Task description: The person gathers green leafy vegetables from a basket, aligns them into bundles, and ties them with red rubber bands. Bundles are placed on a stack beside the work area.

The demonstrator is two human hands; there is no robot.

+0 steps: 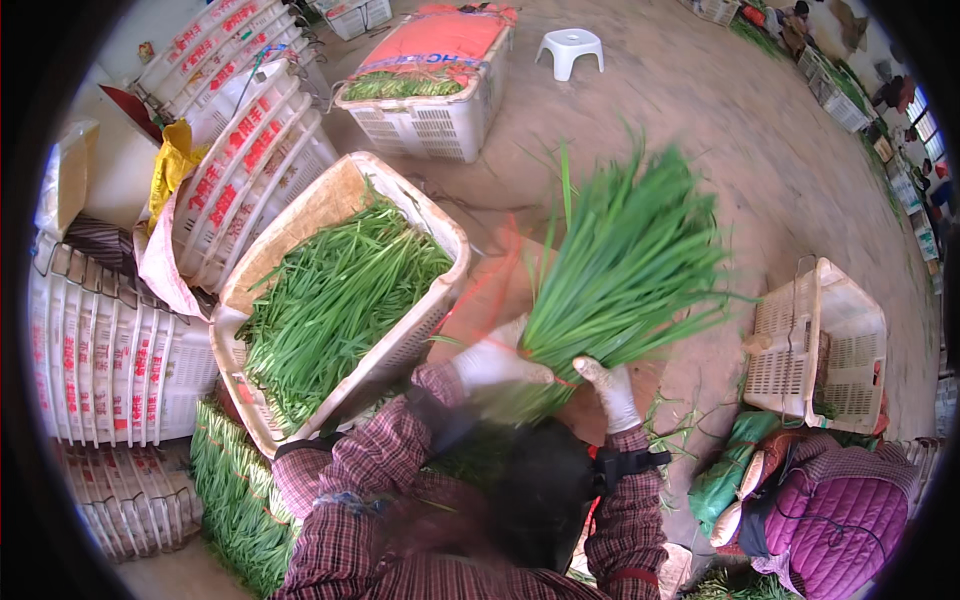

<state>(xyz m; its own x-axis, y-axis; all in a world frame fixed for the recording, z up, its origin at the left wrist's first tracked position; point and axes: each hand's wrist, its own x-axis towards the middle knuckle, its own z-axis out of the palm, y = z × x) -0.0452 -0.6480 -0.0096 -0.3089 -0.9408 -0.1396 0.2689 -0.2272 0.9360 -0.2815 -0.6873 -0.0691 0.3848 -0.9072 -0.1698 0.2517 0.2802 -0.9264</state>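
Both my hands, in pale gloves, hold a large bunch of long green leafy stalks, perhaps garlic chives [615,262], in front of me. My left hand [499,364] grips its left side near the lower end, by a thin red tie. On the right side, my right hand [607,386] is closed around the bunch with its thumb up. The leaves fan out away from me and look blurred. Left of the bunch, a white plastic crate [352,379] holds a heap of loose green leaves [345,292]. Red strands [491,277] lie between crate and bunch.
Stacked white crates [124,352] stand at the left, above tied green bunches [240,502]. A crate under a red cover [435,37] and a white stool [571,52] are beyond. An upright crate [847,345] and a purple quilted garment [832,517] are at right.
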